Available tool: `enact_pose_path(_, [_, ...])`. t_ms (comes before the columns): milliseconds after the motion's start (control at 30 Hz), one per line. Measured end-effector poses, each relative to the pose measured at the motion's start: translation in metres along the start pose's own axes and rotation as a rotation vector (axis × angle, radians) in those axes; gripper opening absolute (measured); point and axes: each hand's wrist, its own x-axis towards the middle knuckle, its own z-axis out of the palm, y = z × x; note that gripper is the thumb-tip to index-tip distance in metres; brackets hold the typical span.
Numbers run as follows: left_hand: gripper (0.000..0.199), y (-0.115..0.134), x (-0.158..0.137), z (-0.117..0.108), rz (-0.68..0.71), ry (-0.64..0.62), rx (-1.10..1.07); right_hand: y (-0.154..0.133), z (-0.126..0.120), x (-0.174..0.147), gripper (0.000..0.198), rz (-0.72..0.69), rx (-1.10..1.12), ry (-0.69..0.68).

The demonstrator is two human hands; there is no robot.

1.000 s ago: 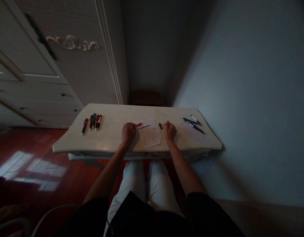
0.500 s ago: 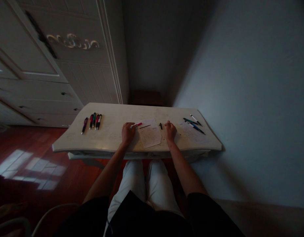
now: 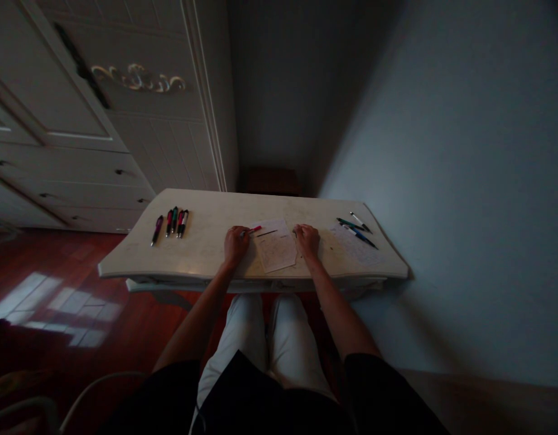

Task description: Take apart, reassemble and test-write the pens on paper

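Note:
My left hand is closed around a pink pen barrel, whose bright end points right over the paper. A thin dark refill lies on the written sheet of paper between my hands. At the sheet's right edge, my right hand has its thumb and fingers together on a small black pen part, mostly hidden by the fingertips. Tiny dark bits lie near the right hand, too small to name.
Several assembled pens lie at the left of the white table. At its right, several more pens and pen pieces rest on and beside another written sheet. A wall borders the right side; a white cabinet stands behind left.
My right hand has moved left and its fingers have closed on the small black pen part, which lay uncovered before. The left hand keeps its place with the pink barrel.

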Motion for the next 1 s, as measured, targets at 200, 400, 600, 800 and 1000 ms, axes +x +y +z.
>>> enact_pose_path(200, [0.02,-0.0004,-0.0003,0.0006,0.018,0.014,-0.003,0.0027,0.0008,0.0002,0.05,0.044,0.074,0.035])
enact_pose_path(400, [0.02,-0.0008,0.0001,-0.0001,0.031,0.006,-0.02,0.0017,-0.0005,-0.0005,0.051,0.072,0.058,0.037])
enact_pose_path(600, [0.021,-0.0001,-0.0001,-0.0004,0.042,0.026,-0.032,-0.0004,-0.003,-0.001,0.051,0.111,0.056,0.03])
enact_pose_path(800, [0.021,0.0008,-0.0004,-0.001,0.03,0.029,-0.026,-0.0008,-0.0048,-0.0015,0.055,0.159,0.123,0.052])
enact_pose_path(1000, [0.023,-0.0001,0.0016,-0.0023,0.028,0.006,-0.023,-0.0003,-0.0054,-0.0023,0.058,0.187,0.171,0.06])
